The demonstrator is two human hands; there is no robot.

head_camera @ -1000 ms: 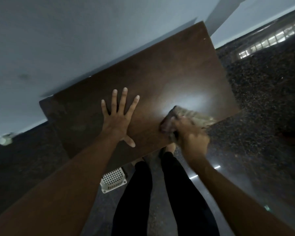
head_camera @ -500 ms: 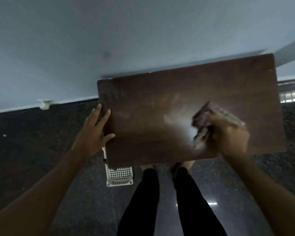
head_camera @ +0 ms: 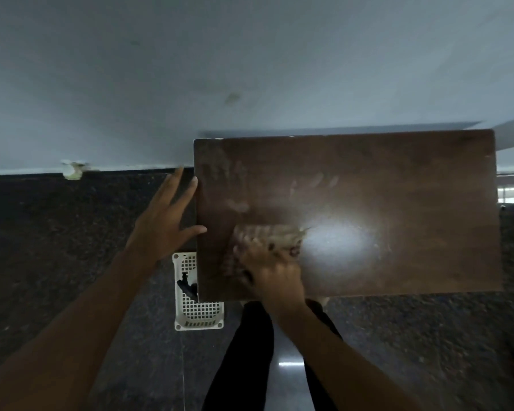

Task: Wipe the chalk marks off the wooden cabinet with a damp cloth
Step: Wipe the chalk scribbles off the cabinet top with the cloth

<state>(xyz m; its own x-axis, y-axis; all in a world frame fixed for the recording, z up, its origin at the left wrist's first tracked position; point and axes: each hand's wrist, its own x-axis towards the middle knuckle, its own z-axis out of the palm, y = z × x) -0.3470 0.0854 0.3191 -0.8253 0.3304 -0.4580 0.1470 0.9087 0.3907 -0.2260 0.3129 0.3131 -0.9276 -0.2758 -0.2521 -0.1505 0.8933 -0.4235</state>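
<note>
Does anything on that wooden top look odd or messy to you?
Yes: the cabinet top carries pale, hand-shaped smears, one near the middle and one towards its left edge, looking like chalk not yet wiped. The right hand grips the cloth just in front of them.

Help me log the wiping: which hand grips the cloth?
The right hand: it grips the cloth on the cabinet. The left hand holds nothing, its straight fingers at the cabinet's left edge.
</note>
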